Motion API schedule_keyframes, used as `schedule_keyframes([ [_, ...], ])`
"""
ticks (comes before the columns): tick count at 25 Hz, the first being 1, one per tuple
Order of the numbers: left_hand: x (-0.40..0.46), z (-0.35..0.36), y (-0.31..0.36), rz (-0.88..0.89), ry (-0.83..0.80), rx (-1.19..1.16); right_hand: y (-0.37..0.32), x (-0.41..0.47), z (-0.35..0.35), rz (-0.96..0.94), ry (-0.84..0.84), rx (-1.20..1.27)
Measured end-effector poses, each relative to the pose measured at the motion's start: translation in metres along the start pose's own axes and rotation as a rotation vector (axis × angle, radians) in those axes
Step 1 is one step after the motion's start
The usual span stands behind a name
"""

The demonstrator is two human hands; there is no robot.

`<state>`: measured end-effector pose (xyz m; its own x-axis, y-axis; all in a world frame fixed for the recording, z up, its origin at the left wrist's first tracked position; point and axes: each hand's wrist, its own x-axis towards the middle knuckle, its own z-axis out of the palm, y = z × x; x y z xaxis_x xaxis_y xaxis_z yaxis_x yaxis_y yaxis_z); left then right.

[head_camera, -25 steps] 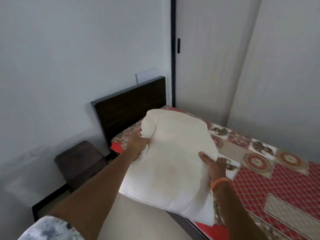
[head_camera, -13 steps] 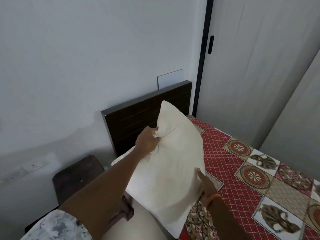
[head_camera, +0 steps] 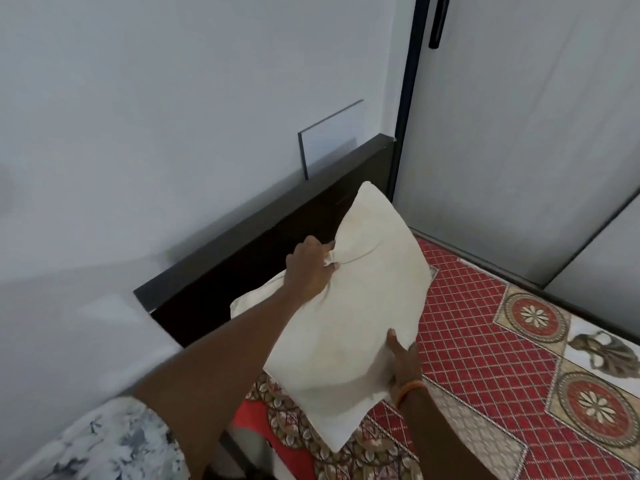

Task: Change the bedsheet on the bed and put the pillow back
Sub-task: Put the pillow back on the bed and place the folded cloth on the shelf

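Left hand [head_camera: 310, 268]: grip clamped on the pillow [head_camera: 360, 306]. Fingers bunch a fold of the cream cover near the pillow's upper left edge; creases radiate from the pinch. Knuckles face the camera, arm stretched forward from lower left, with a patterned grey-white sleeve [head_camera: 114, 445] at the shoulder end.

Right hand [head_camera: 403, 358]: grip also on the pillow, at its lower right edge. Thumb lies on the front face, fingers wrapped behind the edge and mostly hidden. An orange band [head_camera: 408, 389] circles the wrist.

Pillow: held tilted, standing on a diagonal, top corner up against the headboard [head_camera: 242, 268], bottom corner pointing down toward the near edge of the bed. Lower part hangs over the sheet [head_camera: 485, 358]; whether the bottom corner touches it, cannot tell. Cover is plain cream, faintly stained in the middle.

Sheet: red lattice print with a border of floral medallions and leaf panels, spread over the bed, lying flat to the right of the pillow and continuing beneath it.

Headboard: dark wood, running diagonally from lower left to upper right, set against a pale wall [head_camera: 173, 116]. A thin pale panel [head_camera: 332, 140] stands behind its top edge, leaning on the wall.

Right of the headboard: a dark vertical frame [head_camera: 407, 98] and light grey wardrobe doors [head_camera: 519, 133] with a dark handle [head_camera: 437, 22] near the top.
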<state>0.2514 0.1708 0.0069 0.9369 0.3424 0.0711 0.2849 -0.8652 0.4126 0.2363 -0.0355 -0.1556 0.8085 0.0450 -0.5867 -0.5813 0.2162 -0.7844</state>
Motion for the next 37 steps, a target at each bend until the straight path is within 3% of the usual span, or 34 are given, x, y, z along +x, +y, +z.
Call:
schedule_keyframes([
  [6, 0.204, 0.113, -0.065, 0.132, -0.089, 0.141, 0.02, 0.205, 0.085, 0.024, 0.113, -0.046],
  [11, 0.23, 0.209, -0.133, -0.01, -0.209, 0.54, 0.072, 0.293, 0.112, 0.21, 0.153, -0.271],
  [14, 0.217, 0.232, -0.165, 0.066, -0.142, 0.632, 0.092, 0.301, 0.113, 0.249, 0.132, -0.405],
  [18, 0.226, 0.225, -0.159, 0.054, -0.058, 0.694, 0.073, 0.309, 0.113, 0.367, 0.081, -0.513],
  [23, 0.224, 0.199, -0.149, 0.037, -0.003, 0.661, 0.066, 0.312, 0.126, 0.385, -0.038, -0.379],
  [26, 0.208, 0.201, -0.152, 0.066, -0.08, 0.672, 0.057, 0.288, 0.118, 0.352, 0.011, -0.276],
  [33, 0.152, 0.147, -0.147, -0.06, -0.273, 0.81, 0.023, 0.214, 0.083, 0.268, -0.047, -0.414],
  [37, 0.074, 0.093, -0.108, -0.131, -0.336, 0.596, -0.012, 0.118, 0.061, 0.152, -0.014, -0.485],
])
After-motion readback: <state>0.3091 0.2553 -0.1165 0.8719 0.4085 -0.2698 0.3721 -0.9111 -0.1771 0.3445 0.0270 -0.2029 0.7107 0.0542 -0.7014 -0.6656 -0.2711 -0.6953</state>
